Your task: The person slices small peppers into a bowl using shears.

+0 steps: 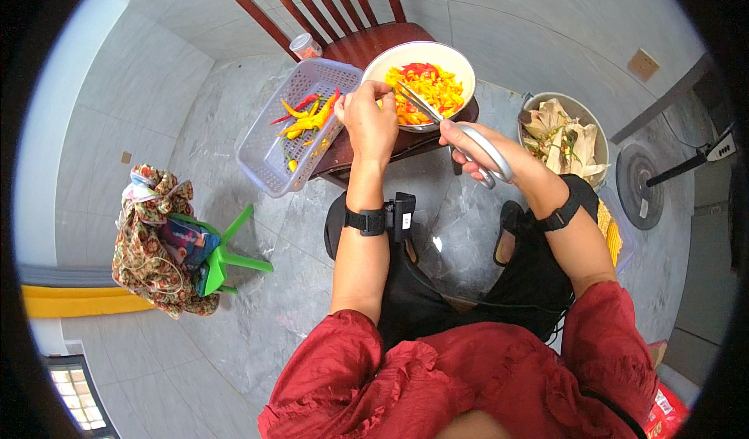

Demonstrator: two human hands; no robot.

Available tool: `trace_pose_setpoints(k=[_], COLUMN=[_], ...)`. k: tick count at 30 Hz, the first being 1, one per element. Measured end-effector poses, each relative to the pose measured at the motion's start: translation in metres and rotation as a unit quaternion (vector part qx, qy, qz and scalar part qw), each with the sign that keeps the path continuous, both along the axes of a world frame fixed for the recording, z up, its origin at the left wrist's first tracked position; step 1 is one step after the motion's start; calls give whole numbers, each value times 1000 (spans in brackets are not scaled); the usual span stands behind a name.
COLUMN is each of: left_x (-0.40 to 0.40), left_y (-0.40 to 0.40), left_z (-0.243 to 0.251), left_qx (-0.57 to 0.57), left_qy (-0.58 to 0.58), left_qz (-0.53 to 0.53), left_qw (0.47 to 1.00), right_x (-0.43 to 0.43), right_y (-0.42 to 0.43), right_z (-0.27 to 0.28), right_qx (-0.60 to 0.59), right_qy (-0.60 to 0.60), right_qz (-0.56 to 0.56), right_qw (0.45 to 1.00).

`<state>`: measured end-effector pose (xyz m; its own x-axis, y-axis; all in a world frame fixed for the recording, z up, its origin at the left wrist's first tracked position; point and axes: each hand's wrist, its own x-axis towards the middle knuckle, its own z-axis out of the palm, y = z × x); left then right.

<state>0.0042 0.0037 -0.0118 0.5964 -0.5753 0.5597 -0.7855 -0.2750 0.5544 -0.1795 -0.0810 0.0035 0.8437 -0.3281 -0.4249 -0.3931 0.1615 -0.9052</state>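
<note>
My right hand (477,149) grips a pair of scissors (485,143) with silver-grey handles; the blades reach over a white bowl (375,67). Cut yellow and red chili peppers (442,91) lie in that bowl. At its left rim, close to the scissor tips, my left hand (370,120) pinches a yellow chili pepper (380,104), mostly hidden by the fingers. Left of this hand, a lilac perforated plastic basket (257,158) holds several whole yellow and red chili peppers (307,122). Basket and bowl rest on the seat of a dark wooden chair (386,38).
A lidded plastic jar (305,45) stands behind the basket. On the right are a metal pot (597,120) of corn husks and stems (562,137), a plastic tub (626,243) with corn, and a round stand base (639,187). A green stool (217,269) bears floral cloth (149,251) at left.
</note>
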Motion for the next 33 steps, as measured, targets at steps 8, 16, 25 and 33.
trace_pose_setpoints(k=[8, 16, 25, 33], left_x=[-11, -10, -4, 6], left_y=[2, 3, 0, 1], left_z=[12, 11, 3, 1], left_qx=[26, 12, 18, -27], left_qy=[-125, -122, -119, 76], left_qz=[-66, -57, -24, -23], left_qw=[990, 991, 992, 996], right_x=[2, -1, -2, -1], right_y=[-5, 1, 6, 1], right_z=[-5, 8, 9, 3], right_qx=[-14, -78, -51, -41], right_qy=[-37, -30, -38, -69], right_qz=[3, -25, -39, -38], right_qw=[999, 996, 997, 996])
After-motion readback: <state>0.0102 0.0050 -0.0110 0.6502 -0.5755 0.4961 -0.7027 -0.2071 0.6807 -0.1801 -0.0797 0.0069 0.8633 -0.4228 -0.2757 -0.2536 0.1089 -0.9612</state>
